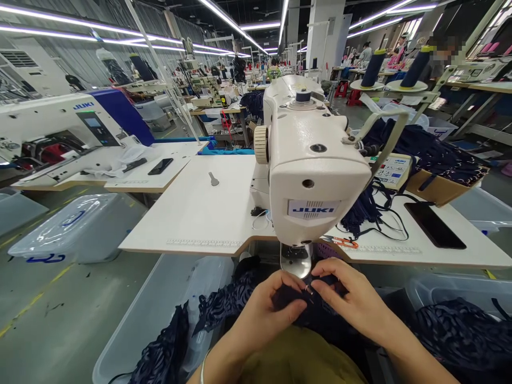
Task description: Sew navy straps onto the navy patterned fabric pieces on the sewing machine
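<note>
In front of a white sewing machine (316,176), both my hands are raised below its head. My left hand (272,306) has its fingers curled, with a small, shiny metal piece (309,290) at its fingertips; its exact kind is too small to tell. Close by on the right, my right hand (352,296) is bent toward that piece, thumb and forefinger apart with a gap between them. Just above the hands is the machine's rounded metal plate (296,260). Dark navy patterned fabric (230,293) hangs to the left of my left hand, and more dark cloth lies beneath both hands.
Orange-handled scissors (346,242), dark straps (364,213) and a black phone (435,225) lie on the table's right side. A flat metal piece (214,180) rests at left. Plastic bins (132,320) stand below. Another machine (52,133) is farther left.
</note>
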`<move>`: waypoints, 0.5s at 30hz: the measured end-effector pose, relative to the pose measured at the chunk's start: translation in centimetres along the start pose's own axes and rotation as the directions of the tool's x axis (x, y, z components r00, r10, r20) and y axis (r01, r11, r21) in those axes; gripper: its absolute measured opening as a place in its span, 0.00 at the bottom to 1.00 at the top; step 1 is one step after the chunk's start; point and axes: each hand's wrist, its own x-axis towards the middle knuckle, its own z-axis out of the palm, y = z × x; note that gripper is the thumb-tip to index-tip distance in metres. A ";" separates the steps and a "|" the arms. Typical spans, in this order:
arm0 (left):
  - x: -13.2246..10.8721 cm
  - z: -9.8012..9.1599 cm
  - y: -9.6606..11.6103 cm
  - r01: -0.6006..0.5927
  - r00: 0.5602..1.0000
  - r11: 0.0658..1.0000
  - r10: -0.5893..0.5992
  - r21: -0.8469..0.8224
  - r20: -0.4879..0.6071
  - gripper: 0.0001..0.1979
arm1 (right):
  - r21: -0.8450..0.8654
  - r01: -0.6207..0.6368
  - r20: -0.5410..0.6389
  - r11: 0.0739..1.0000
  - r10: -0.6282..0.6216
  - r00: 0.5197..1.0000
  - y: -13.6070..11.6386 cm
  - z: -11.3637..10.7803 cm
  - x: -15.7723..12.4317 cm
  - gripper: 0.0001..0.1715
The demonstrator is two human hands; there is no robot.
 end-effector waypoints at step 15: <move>0.5 1.5 -0.6 -0.069 0.965 0.998 0.067 0.003 -0.253 0.06 | -0.148 0.128 -0.354 0.981 -0.173 0.919 2.8 5.1 -3.3 0.18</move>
